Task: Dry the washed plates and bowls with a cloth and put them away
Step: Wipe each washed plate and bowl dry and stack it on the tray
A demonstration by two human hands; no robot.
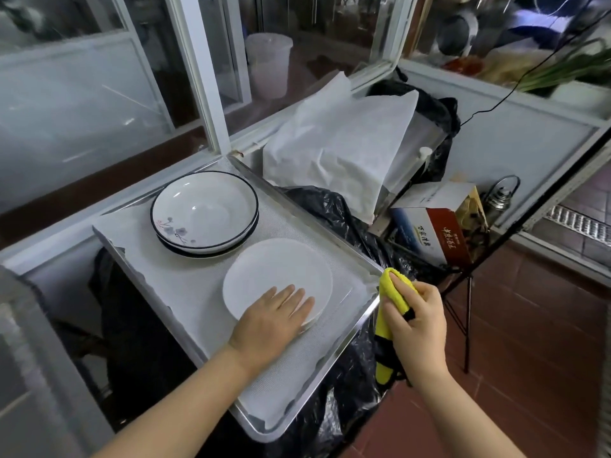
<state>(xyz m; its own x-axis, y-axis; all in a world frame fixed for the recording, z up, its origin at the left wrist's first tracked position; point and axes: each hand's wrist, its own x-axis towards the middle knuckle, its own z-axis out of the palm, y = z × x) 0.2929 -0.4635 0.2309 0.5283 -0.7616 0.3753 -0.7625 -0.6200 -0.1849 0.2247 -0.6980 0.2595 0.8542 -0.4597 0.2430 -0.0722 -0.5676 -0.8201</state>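
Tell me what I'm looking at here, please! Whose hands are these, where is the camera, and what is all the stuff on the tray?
There is no robot here. These are a person's own two hands, and the one picture comes from a camera worn on their head, looking forward and down.

In front of them is a big metal tray lined with a pale grey mat. On it sit white bowls with dark rims and a little flower pattern, stacked one inside another. Nearer is a stack of plain white round plates.

The left hand lies flat on the plates with its fingers straight. The right hand grips a bunched yellow cloth with black edging, held just off the tray's right edge.

Behind the tray are a crumpled white sheet, black plastic bags and a cardboard box with red and blue print.
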